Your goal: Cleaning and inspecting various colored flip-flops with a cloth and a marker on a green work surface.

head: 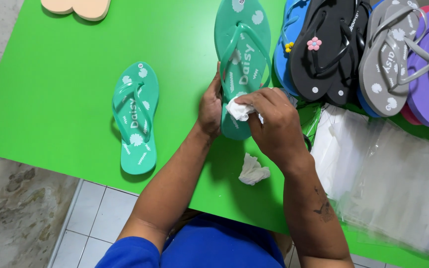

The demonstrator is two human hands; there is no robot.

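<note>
Hands [244,111] wiping teal flip-flop [242,54], crumpled tissue [252,170] nearby, plastic bags [388,178] beside

The left hand [209,106] steadies a teal rubber flip-flop [242,59] on the green surface [60,99]. The right hand [274,121] presses a white crumpled cloth [238,109] on its heel. A second teal flip-flop [135,116] lies apart at the left.

teal sandal [242,54] heel hid by hands | peach sole [78,7] cut off top | plastic bags [398,188] prob cut rt
</note>
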